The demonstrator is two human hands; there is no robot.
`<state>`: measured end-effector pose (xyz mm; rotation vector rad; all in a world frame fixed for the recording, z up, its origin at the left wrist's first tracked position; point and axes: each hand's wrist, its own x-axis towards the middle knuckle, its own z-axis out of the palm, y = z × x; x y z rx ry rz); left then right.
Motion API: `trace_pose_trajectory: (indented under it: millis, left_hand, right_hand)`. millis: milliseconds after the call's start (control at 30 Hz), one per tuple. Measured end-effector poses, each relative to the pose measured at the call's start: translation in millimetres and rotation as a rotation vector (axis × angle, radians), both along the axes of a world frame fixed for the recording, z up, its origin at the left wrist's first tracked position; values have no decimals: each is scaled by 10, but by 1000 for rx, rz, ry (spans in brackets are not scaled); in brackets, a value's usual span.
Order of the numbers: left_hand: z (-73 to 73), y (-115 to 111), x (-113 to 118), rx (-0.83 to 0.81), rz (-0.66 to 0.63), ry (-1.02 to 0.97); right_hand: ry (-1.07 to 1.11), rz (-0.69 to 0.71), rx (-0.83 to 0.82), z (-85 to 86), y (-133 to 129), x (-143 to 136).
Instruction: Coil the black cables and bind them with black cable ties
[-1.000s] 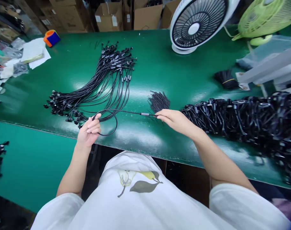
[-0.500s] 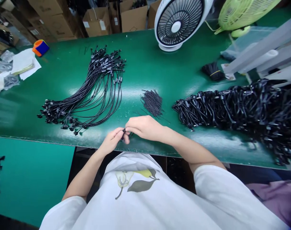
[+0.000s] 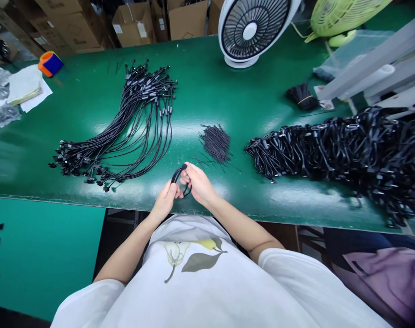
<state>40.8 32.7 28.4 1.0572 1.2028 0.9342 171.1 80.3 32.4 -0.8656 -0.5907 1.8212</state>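
Note:
A black cable [image 3: 175, 175], wound into a small coil, is held between my two hands just above the table's front edge. My left hand [image 3: 166, 197] is closed on the coil's lower left side. Higher up, my right hand [image 3: 197, 181] pinches the coil's top end, where a dark connector seems to show. Beyond the hands lies a pile of short black twist ties [image 3: 214, 143]. To the left, a bundle of long black cables [image 3: 125, 123] with connectors is spread out. Many coiled black cables [image 3: 306, 152] are heaped to the right.
A white fan [image 3: 250, 32] stands at the table's back, with a yellow-green fan [image 3: 347, 18] farther right. A banded black bundle [image 3: 302, 96] lies near a grey metal post [image 3: 374, 59]. Papers [image 3: 26, 86] and an orange-blue tape roll [image 3: 50, 64] lie at left. Cardboard boxes [image 3: 188, 20] stand behind.
My right hand has turned and drawn in from over the left hand to the coil's upper right side. More of the cable coil now shows. The view has shifted slightly.

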Motion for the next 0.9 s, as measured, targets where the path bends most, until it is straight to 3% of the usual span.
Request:
trace_pose_trajectory:
  millis: [133,233,367,500,600,733,900]
  left_hand:
    - [-147,-10,-60,66,-88,341]
    - [-249,-3,-60,118,-170,500]
    - [-371,0,5,220,-184,578]
    - [-394,7,63,306,-183,545]
    - [-319,16,56,164,-268,332]
    - [-167,5,-15,-242,-404,-257]
    - [-30,-42,13,-514,-346,-629]
  right_hand:
    - [50,64,-120,-21,9,-36]
    - [-20,54,-65,-77,-75,-90]
    - [-119,-13,125,-131,-158,-153]
    - [-95,20,221,-103,-57,-137]
    - [-11,87,148,-27,53,-93]
    - [84,244,78,88,127,-36]
    - [131,395,34,153,154,5]
